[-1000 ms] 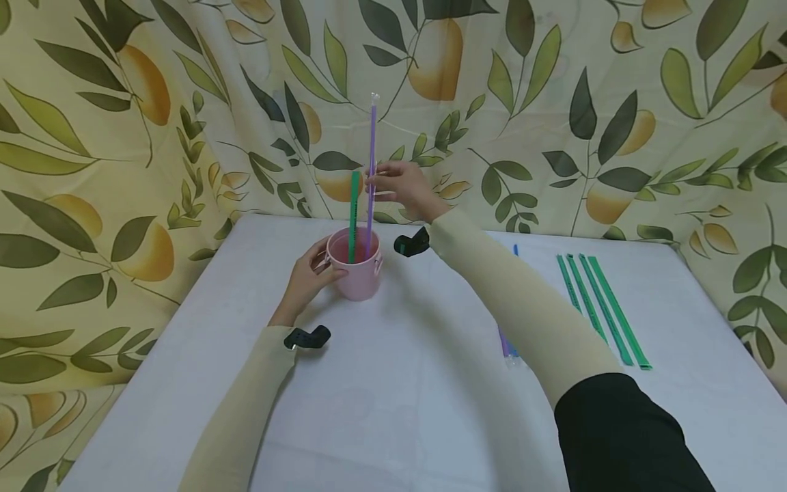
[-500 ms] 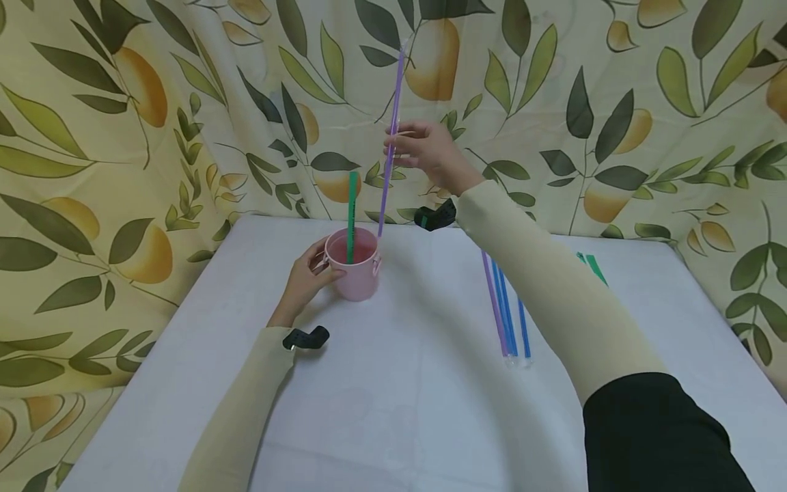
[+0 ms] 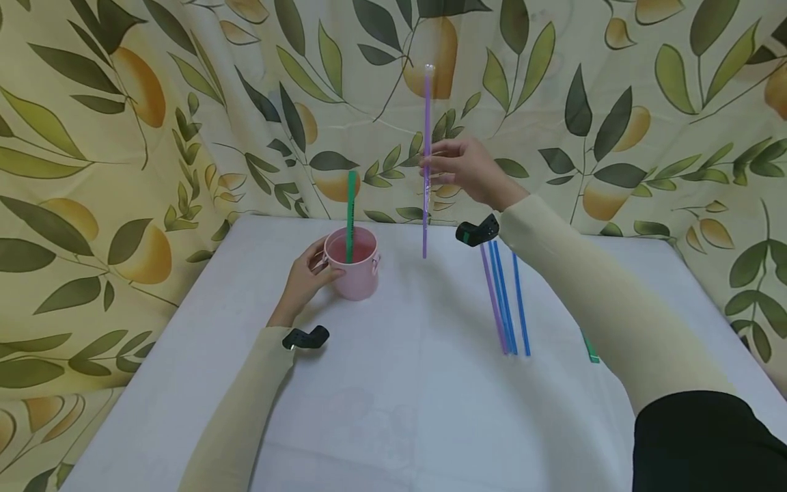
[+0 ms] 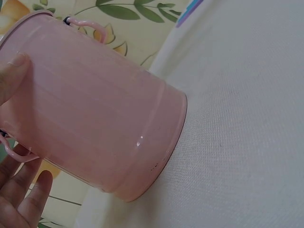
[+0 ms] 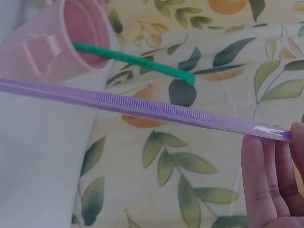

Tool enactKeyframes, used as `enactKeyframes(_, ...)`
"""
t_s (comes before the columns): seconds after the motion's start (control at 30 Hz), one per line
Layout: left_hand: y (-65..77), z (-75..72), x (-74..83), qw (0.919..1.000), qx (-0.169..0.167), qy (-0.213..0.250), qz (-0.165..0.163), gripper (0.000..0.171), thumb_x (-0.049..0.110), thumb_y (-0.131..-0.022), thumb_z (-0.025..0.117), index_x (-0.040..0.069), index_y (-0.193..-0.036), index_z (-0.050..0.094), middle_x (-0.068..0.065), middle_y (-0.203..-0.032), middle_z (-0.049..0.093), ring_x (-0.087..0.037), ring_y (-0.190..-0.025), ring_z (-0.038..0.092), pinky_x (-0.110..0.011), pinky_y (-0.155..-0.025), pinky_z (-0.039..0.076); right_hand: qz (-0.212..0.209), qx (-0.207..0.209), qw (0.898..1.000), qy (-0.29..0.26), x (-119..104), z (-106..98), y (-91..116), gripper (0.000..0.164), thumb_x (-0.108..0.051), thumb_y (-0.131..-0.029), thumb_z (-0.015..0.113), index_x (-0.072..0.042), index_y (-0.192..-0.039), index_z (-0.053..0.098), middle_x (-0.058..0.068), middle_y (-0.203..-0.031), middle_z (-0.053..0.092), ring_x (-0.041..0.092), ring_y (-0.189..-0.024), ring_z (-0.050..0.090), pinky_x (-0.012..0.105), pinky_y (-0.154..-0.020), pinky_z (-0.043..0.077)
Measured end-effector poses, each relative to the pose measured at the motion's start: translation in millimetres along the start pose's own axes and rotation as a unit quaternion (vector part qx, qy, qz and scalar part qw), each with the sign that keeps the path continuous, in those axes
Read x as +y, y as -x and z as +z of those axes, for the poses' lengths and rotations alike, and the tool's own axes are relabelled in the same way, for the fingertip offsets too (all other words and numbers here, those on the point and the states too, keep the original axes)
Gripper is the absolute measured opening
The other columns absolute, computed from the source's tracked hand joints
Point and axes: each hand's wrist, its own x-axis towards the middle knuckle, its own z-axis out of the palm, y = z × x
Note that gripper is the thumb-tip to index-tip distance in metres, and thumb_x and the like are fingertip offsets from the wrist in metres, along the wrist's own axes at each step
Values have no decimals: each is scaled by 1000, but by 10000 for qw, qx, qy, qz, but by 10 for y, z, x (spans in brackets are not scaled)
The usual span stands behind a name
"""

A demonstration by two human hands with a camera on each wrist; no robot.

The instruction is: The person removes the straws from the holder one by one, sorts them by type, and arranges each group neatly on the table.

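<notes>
A small pink pail [image 3: 353, 277] with side handles stands upright on the table, one green straw [image 3: 351, 215] leaning inside it. My left hand [image 3: 306, 273] holds the pail from its left side, thumb on the front wall; the left wrist view shows fingers [image 4: 35, 197] near a handle. Between thumb and fingers, my right hand [image 3: 470, 167] pinches a purple straw [image 3: 426, 198] in a clear wrapper. That straw hangs upright above the table, right of the pail and apart from it. Its ribbed bend section shows in the right wrist view.
Blue straws [image 3: 503, 301] and another purple straw [image 3: 494, 301] lie on the white-covered table [image 3: 393, 410] right of centre. A green straw end [image 3: 590, 348] shows beside my right sleeve, which hides the others. A fruit-patterned cloth [image 3: 246, 102] hangs behind.
My right hand has lifted the purple straw out of the pail and carried it right, lowering it slightly in the last half second. The left hand and pail stay in place.
</notes>
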Motion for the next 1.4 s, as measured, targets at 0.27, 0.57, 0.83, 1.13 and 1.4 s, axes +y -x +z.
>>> enactKeyframes(0.27,1,7,14,10000,46,-44,-14,72,10,-83,71,8,-145,34,-12,-150,36,-29,-139,34,-43,-113,34,414,33,9983,410,284,-226,203,26,-15,-89,63,-3,-113,62,-5,-90,69,12,-90,66,44,-102,46)
enactKeyframes(0.57,19,18,58,10000,52,-44,-69,71,10,-83,70,8,-145,34,-12,-150,36,-29,-139,34,-42,-114,33,804,47,9928,891,593,-420,485,36,-17,-92,59,2,-122,55,-7,-95,68,9,-90,66,45,-99,48)
enactKeyframes(0.83,14,19,54,10000,41,20,-29,72,9,-83,71,7,-144,34,-13,-150,35,-30,-139,33,-44,-114,32,982,102,9901,997,905,-529,685,37,-18,-92,59,3,-123,55,2,-106,69,5,-88,67,34,-90,55)
enactKeyframes(1.13,5,6,34,10000,20,6,-72,72,10,-83,70,9,-145,33,-11,-151,35,-29,-139,34,-43,-114,33,1263,8,9883,854,1209,-607,833,43,-16,-93,58,8,-128,49,-8,-96,68,1,-85,66,24,-82,57)
enactKeyframes(1.4,-1,15,29,9999,32,-32,-92,72,11,-83,70,10,-145,34,-11,-150,35,-28,-139,34,-41,-114,34,1529,77,9833,978,1412,-617,878,46,-18,-95,56,9,-130,45,3,-110,65,0,-86,65,23,-86,56)
